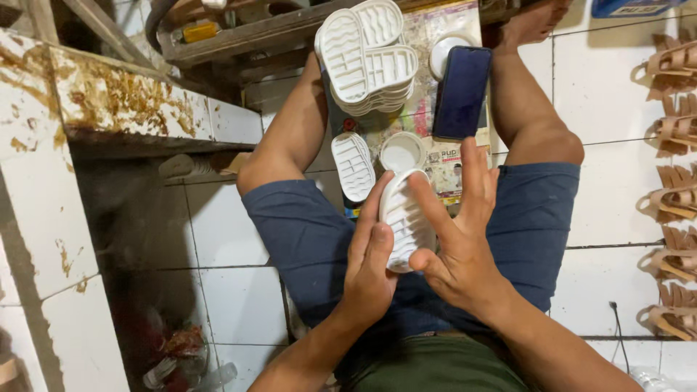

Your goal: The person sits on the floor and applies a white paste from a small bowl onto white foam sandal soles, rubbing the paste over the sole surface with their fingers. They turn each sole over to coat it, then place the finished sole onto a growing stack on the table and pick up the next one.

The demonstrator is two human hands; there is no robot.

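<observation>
Over the lap, the left hand [370, 265] grips a white sole [405, 218] from its left edge, while the right hand [457, 232] presses its open palm and spread fingers against the other side. Beyond lie a single sole [353, 165], a small tub [403, 152], a phone [462, 91] and a stack of soles [367, 58].

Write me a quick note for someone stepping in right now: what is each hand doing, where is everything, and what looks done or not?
Left hand: cradles the white ridged rubber shoe sole from behind, fingers up its edge.
Right hand: open, fingers spread, palm against the sole's right side.
Nearby on the printed paper sheet: a stack of matching white soles, one single white sole, a small round white tub, a dark phone.
Right edge: rows of tan strapped sandals on the tiled floor.
Done: cannot tell. Left: the stack looks untouched.
</observation>
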